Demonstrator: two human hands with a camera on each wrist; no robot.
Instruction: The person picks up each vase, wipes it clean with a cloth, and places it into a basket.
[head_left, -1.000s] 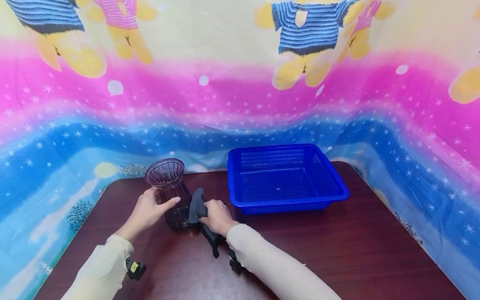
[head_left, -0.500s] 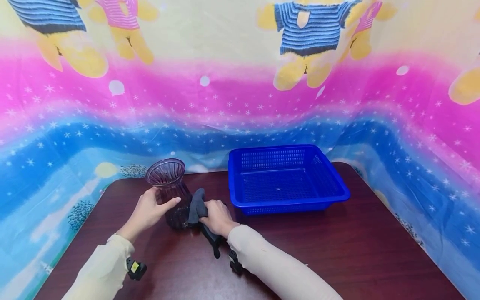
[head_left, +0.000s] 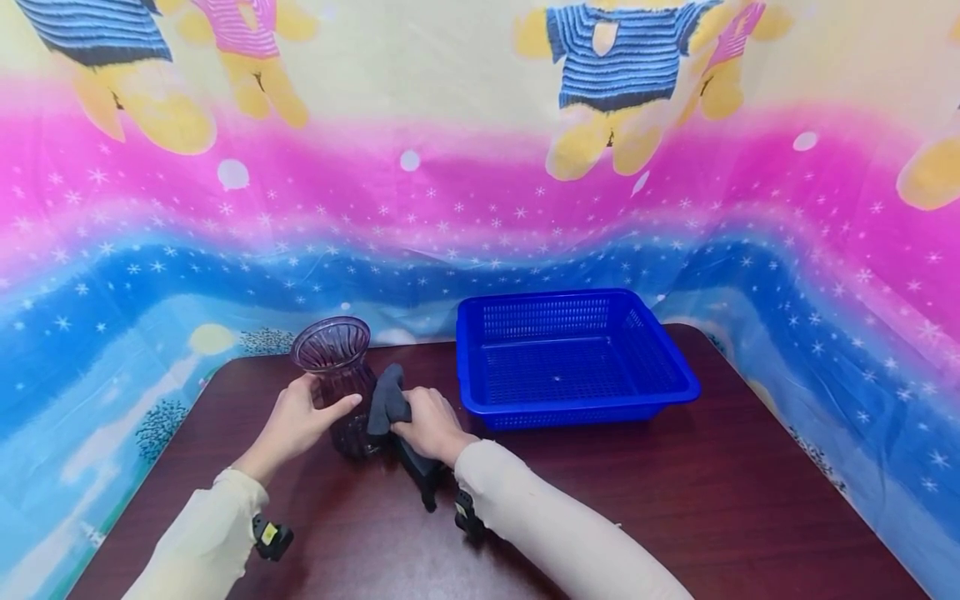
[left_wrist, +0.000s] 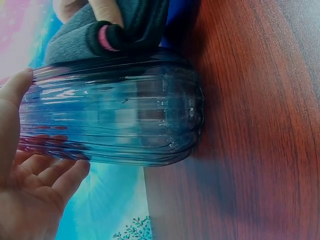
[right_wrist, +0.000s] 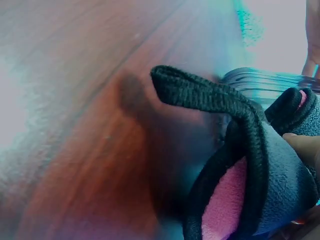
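Observation:
A ribbed purple glass vase [head_left: 339,377] [left_wrist: 115,112] stands upright on the dark wooden table [head_left: 675,483]. My left hand [head_left: 300,421] [left_wrist: 25,165] holds its left side, thumb and fingers wrapped round the body. My right hand [head_left: 427,427] grips a dark grey cloth [head_left: 386,402] [right_wrist: 260,165] with black edging and pink lining, and presses it against the vase's right side. A tail of the cloth hangs down below the hand to the table.
A blue plastic mesh basket [head_left: 678,367] sits to the right of the vase at the table's back. A colourful printed sheet [head_left: 480,192] hangs behind and around the table. Wrist cameras are strapped under both sleeves.
My right hand has slid the cloth a little upward along the vase's side. The left hand and the vase have stayed put.

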